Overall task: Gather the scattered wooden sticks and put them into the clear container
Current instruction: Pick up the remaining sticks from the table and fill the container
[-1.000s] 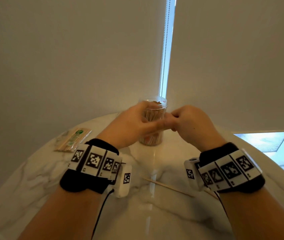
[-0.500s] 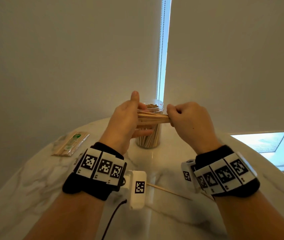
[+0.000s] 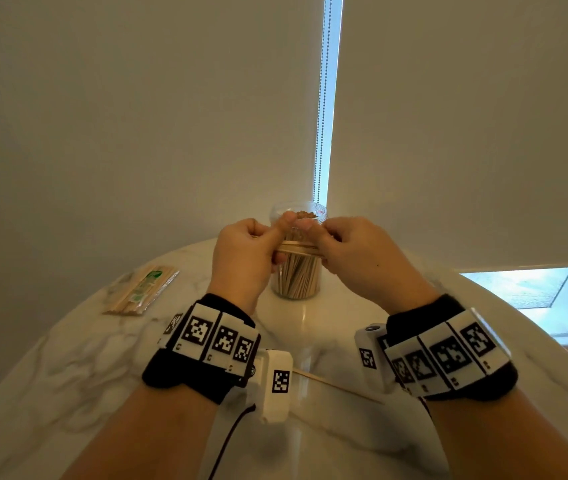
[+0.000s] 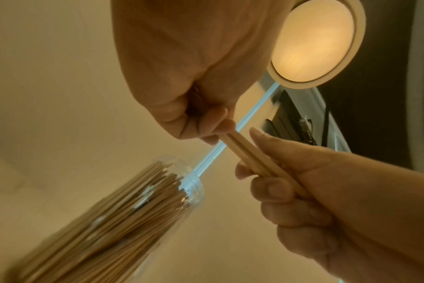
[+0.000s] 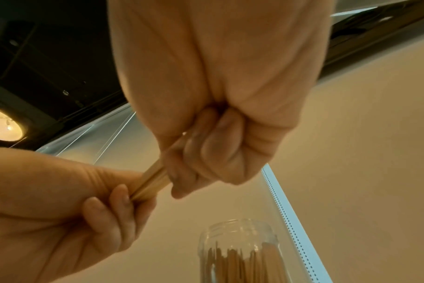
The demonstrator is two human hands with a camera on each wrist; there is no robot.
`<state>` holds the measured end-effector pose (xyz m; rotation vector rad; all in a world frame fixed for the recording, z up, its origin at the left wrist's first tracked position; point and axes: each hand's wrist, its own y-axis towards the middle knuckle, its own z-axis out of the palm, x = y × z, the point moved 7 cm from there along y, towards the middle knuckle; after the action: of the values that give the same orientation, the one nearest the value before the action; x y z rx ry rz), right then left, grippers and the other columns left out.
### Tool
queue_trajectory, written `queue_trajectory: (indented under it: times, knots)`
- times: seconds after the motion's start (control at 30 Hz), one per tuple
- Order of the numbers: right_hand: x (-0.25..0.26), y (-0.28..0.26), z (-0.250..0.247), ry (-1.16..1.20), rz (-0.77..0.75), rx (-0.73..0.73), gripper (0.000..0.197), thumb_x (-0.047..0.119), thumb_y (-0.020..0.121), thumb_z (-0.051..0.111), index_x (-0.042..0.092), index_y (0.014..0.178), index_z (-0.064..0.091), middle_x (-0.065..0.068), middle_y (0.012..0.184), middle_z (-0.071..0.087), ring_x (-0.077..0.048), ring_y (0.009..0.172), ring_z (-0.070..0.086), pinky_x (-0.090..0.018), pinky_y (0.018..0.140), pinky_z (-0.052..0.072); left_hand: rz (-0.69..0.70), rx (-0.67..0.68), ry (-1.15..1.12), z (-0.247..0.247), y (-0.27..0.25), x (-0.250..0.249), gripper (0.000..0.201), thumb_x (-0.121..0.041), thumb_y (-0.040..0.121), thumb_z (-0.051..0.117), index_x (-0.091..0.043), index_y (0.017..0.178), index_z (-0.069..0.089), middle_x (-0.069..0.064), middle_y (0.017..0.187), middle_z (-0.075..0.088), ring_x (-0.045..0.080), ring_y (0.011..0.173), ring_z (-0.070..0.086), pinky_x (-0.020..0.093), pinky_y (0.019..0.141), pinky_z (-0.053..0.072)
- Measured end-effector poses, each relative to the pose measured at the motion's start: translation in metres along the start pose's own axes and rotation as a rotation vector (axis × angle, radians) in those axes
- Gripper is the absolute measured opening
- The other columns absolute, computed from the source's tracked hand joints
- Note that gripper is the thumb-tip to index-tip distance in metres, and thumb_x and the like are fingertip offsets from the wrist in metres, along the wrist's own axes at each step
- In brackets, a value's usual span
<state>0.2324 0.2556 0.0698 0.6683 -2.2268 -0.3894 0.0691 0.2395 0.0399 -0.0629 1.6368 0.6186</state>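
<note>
Backdrop: pale roller blinds [image 3: 137, 133] hang behind a round marble surface [image 3: 85, 358], with a bead chain [image 3: 320, 116] in the bright gap between them.
Container: the clear container [image 3: 296, 282] stands upright near the far edge of the surface, open at the top and packed with wooden sticks standing on end.
Bundle: a small bundle of sticks [image 3: 298, 251] lies level in the air just in front of the container's upper half, held at both ends.
Left hand: the left hand [image 3: 244, 258] has fingers and thumb curled round the bundle's left end; its grip is clamped on the bundle.
Right hand: the right hand [image 3: 355, 261] is fisted on the bundle's right end, fingers [image 5: 206, 153] wrapped tightly round the wood.
Loose stick: one loose stick [image 3: 338, 386] lies on the surface toward the near edge, between the two wrists.
Packet: a wrapped packet of sticks [image 3: 140, 291] with a green label lies near the left edge, well apart from the container.
Ceiling: a round lit lamp [image 4: 312, 40] shows overhead in the left wrist view.
</note>
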Motion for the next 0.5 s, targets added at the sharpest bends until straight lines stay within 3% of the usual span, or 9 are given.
queue_trajectory:
  times: [0.13,0.2,0.27,0.4,0.5]
  knots:
    - [0.010,-0.002,0.003,-0.141,-0.096,-0.079,0.043,0.057,0.099,0.046,0.029,0.074,0.067,0.005,0.058,0.056,-0.008,0.054,0.052,-0.017,0.051,0.033,-0.122,-0.063,-0.146,0.000,0.001,0.019,0.042,-0.049,0.081,0.075,-0.013,0.071,0.057,0.000,0.056,0.060,0.012,0.052,0.054,0.030,0.064,0.050]
    - [0.010,-0.005,-0.002,-0.286,-0.071,-0.186,0.052,0.052,0.102,0.044,0.028,0.056,0.051,0.004,0.049,0.044,-0.009,0.046,0.042,-0.018,0.046,0.022,-0.159,-0.046,-0.206,0.009,-0.003,0.024,0.041,-0.048,0.082,0.075,-0.011,0.074,0.058,-0.001,0.056,0.060,0.013,0.054,0.055,0.033,0.068,0.051]
    - [0.003,-0.004,-0.009,-0.355,-0.015,-0.225,0.058,0.048,0.103,0.044,0.022,0.050,0.042,0.002,0.045,0.038,-0.010,0.043,0.037,-0.023,0.045,0.020,-0.186,0.003,-0.244,0.018,-0.005,0.022,0.041,-0.048,0.087,0.070,-0.009,0.078,0.062,0.001,0.061,0.063,0.013,0.057,0.057,0.033,0.070,0.053]
    - [-0.024,0.002,-0.035,-0.263,0.132,-0.244,0.056,0.044,0.099,0.049,0.011,0.056,0.061,-0.006,0.050,0.054,-0.020,0.049,0.048,-0.029,0.048,0.031,-0.325,0.038,-0.216,0.017,0.003,0.022,0.051,-0.060,0.096,0.049,-0.013,0.101,0.069,0.006,0.098,0.073,0.019,0.087,0.069,0.033,0.075,0.060]
    - [-0.040,-0.002,-0.067,-0.237,0.208,-0.348,0.053,0.042,0.098,0.050,0.010,0.059,0.066,-0.007,0.054,0.060,-0.024,0.055,0.056,-0.031,0.053,0.035,-0.345,0.023,-0.150,0.010,0.013,0.029,0.050,-0.056,0.088,0.066,-0.020,0.121,0.056,0.006,0.124,0.061,0.018,0.108,0.061,0.033,0.084,0.057]
